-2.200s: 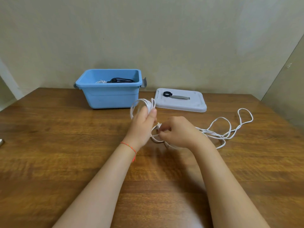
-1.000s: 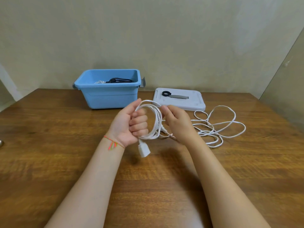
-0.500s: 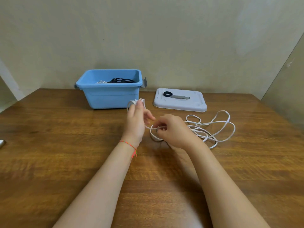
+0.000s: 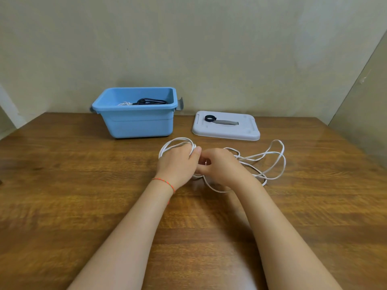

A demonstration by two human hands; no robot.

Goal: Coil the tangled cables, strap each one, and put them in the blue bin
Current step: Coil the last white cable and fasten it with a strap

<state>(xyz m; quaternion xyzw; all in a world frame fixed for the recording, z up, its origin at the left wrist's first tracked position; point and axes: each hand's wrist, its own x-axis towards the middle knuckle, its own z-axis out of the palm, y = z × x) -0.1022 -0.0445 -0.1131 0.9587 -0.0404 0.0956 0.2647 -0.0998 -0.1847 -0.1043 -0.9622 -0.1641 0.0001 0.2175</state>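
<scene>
My left hand (image 4: 178,163) grips a small coil of the white cable, whose loops stick out above my knuckles. My right hand (image 4: 219,166) sits right beside it and pinches the same white cable (image 4: 272,162) near the coil. The loose remainder lies in tangled loops on the table to the right. The blue bin (image 4: 136,120) stands at the back, holding a black cable (image 4: 149,101) and a white cable (image 4: 124,104). A black strap (image 4: 217,120) with a grey tail lies on the bin's grey lid (image 4: 226,132).
The wooden table (image 4: 73,185) ends at a wall just behind the bin and lid. A slanted panel closes off the right side. A small dark object shows at the far left edge of the table.
My hands have come close together and dropped toward the table. Another loop sits in my left hand's coil. The loose tangle has shifted slightly on the table.
</scene>
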